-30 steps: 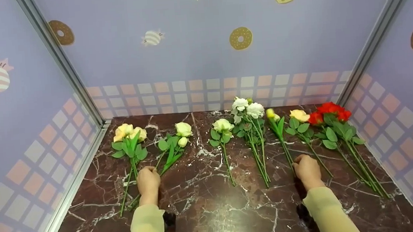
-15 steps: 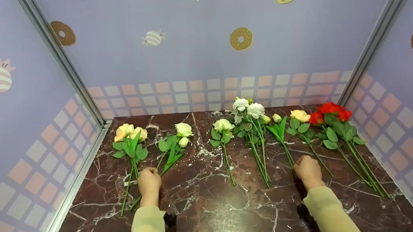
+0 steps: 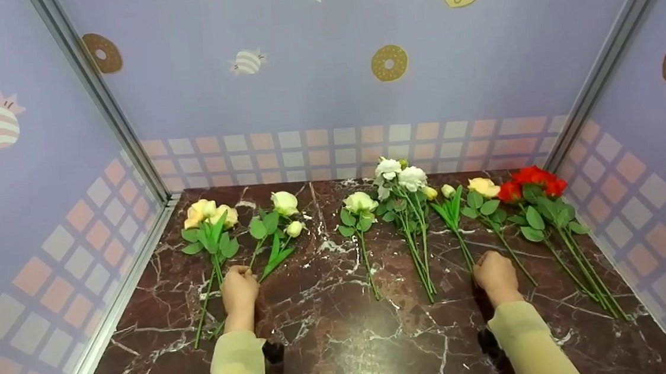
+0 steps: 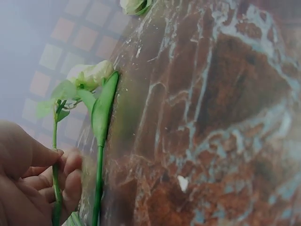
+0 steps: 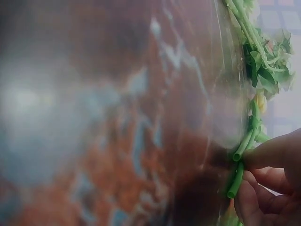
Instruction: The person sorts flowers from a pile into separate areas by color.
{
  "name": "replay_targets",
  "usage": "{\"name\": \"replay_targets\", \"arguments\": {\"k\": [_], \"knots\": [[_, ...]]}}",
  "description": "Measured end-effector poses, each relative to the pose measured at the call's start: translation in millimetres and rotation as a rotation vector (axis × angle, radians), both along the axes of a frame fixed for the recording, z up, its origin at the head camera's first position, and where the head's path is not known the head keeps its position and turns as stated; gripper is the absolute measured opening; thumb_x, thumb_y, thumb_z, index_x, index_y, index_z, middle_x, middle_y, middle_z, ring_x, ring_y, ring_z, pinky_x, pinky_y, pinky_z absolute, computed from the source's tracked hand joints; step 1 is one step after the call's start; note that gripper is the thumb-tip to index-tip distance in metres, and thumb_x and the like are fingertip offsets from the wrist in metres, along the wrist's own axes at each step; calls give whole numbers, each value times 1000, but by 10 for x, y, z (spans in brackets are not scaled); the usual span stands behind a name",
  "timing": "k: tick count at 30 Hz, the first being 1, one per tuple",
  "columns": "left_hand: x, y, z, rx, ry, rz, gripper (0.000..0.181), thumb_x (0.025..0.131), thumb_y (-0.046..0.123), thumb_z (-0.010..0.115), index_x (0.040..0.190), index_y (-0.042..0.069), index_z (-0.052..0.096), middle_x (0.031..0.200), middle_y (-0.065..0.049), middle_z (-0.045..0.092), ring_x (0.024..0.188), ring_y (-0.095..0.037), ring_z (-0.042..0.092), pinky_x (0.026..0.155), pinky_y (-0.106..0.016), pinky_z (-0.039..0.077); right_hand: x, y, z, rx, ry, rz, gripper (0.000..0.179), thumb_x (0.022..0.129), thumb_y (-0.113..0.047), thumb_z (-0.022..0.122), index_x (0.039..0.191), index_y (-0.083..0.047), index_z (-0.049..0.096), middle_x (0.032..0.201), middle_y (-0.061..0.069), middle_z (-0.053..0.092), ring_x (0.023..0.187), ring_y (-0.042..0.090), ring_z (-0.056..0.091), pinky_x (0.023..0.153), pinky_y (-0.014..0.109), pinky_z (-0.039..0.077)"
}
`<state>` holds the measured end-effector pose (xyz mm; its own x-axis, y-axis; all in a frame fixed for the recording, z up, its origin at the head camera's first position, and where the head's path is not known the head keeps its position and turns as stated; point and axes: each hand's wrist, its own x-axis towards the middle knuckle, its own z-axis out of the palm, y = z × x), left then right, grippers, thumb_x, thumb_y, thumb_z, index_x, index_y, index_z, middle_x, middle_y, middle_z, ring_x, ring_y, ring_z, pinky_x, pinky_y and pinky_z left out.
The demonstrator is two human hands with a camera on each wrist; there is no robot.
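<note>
My left hand [image 3: 239, 292] pinches the stem of a pale white-green rose [image 3: 284, 203] between thumb and fingers. The rose stem [image 4: 55, 136] stands out in the left wrist view. Right beside it, outside the fingers, lies a white tulip [image 3: 294, 229] with long leaves. On the right, my right hand [image 3: 495, 275] holds the lower stems of two tulips, a yellow tulip [image 3: 430, 193] and a white tulip [image 3: 448, 190]. Thumb and fingers close on the green stems [image 5: 243, 146] near their cut ends in the right wrist view.
Peach roses [image 3: 201, 212] lie left of my left hand. A single pale rose [image 3: 360, 201] and white peonies [image 3: 412, 178] lie mid-table. A yellow rose [image 3: 483, 186] and red flowers [image 3: 531, 177] lie right. Patterned walls enclose the dark marble table [image 3: 345, 340].
The pale rose's head has shifted left, apart from the white tulip beside it. The right-hand tulips' heads spread apart earlier, the yellow one going left and down. Both hands stay nearly in place.
</note>
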<state>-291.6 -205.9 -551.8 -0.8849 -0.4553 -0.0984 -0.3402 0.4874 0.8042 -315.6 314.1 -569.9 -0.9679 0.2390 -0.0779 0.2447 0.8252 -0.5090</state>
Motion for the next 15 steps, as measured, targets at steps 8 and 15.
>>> {"name": "replay_targets", "arguments": {"k": [8,15], "knots": [[10,65,86,236,88,7,33,110,8,44,137,-9,51,122,-30,70,98,-37,76,77,-40,66,38,-43,29,29,52,12,29,101,-19,59,104,9,68,101,31,70,89,46,68,81,57,57],[5,141,201,535,199,49,40,108,2,46,146,-13,47,125,-35,66,79,-18,77,77,-33,65,117,-302,132,28,315,4,28,99,-15,63,108,10,70,110,34,68,108,55,60,97,62,49]]}}
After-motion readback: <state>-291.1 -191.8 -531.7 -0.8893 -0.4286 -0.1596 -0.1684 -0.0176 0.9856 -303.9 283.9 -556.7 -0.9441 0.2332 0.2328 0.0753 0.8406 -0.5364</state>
